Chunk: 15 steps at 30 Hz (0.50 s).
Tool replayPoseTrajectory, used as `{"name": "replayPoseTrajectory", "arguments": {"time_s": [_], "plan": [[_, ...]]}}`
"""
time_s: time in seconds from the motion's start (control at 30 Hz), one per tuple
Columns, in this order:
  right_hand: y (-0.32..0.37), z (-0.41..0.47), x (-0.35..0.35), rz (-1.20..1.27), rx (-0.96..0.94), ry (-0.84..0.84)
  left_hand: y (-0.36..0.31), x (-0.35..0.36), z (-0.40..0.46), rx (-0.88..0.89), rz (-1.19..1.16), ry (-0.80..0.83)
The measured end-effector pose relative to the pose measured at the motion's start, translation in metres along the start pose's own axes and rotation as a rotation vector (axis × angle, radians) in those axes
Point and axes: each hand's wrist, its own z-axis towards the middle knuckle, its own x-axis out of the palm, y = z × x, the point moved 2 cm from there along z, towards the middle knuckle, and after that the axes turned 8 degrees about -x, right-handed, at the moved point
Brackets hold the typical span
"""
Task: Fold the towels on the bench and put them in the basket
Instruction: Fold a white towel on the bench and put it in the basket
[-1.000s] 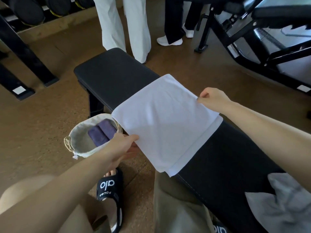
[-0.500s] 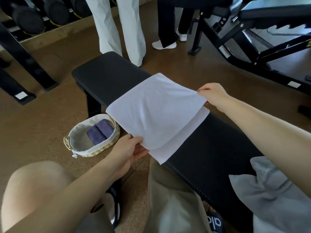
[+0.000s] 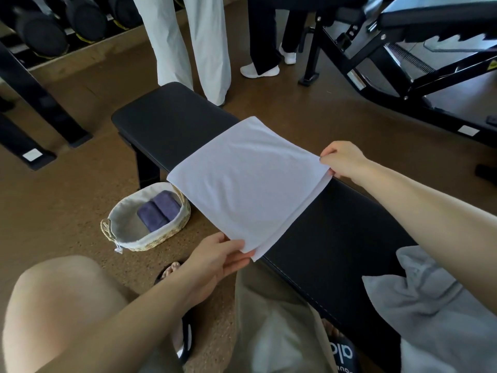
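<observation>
Worktop [image 3: 174,125]: black padded, long. White towel [image 3: 242,181] lies across it, folded once, near corner overhanging the edge. Grey towel [image 3: 430,305] crumpled at the near end, unfolded. Basket [image 3: 150,238] on floor just beside the worktop, two purple rolls [image 3: 158,211] inside. Left hand [image 3: 215,262]: fingers pinch the near corner. Right hand [image 3: 341,160]: fingers pinch the far corner. Risk: top layer sits offset from the lower edge; uneven pull would skew the fold.

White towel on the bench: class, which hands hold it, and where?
Both. The left hand pinches the white towel at its near corner; the right hand pinches the far-right corner.
</observation>
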Motion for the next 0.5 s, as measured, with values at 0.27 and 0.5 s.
{"name": "replayPoseTrajectory", "arguments": {"time_s": [0.27,0.5], "plan": [[-0.016,-0.009,0.005,-0.038,-0.015,0.025,0.009,-0.009,0.003,-0.07,0.134,-0.011],[-0.012,-0.012,0.002,-0.07,0.055,0.057,0.019,-0.006,0.007,-0.107,0.112,-0.034]]}}
